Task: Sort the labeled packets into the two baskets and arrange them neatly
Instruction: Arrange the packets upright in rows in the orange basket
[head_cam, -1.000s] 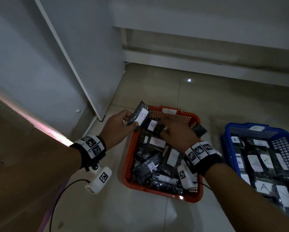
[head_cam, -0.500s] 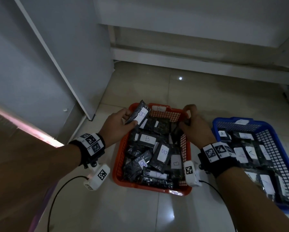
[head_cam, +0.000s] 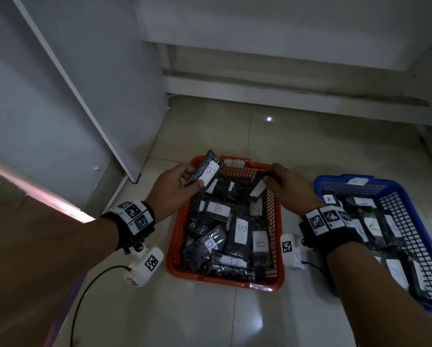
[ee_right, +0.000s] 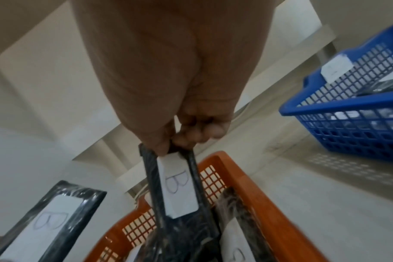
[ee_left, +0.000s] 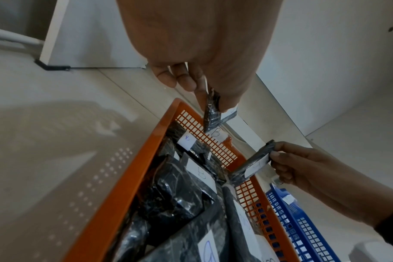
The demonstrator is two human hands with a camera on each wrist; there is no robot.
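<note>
Under me is a pale tiled floor (head_cam: 235, 316), with a tall white cabinet (head_cam: 67, 91) standing on it to my left. Two plastic baskets sit on the tiles, well apart from the cabinet and just beside each other. The blue basket (head_cam: 410, 221) is on my right; it holds black packets with white labels, and the one label I can read clearly says A. The orange basket (head_cam: 225, 280) lies between my arms, full of black packets (head_cam: 240, 234) lying at mixed angles — their labels read B.

My left hand (head_cam: 171, 189) is over the far left corner of the orange basket. Its thumb and fingers pinch a packet (head_cam: 205, 171) by its lower end, so the packet sticks up and away from me, tilted, with its B label facing up. It is lifted clear of the pile.

My right hand (head_cam: 288, 182) is over the far right corner of the same basket. Thumb and curled fingers grip the top edge of a second packet (ee_right: 177, 191) — it hangs down from that grip toward the pile, its white B label facing my wrist. Its lower end reaches down among the packets at the basket's mesh wall; I cannot tell whether it touches them.
</note>
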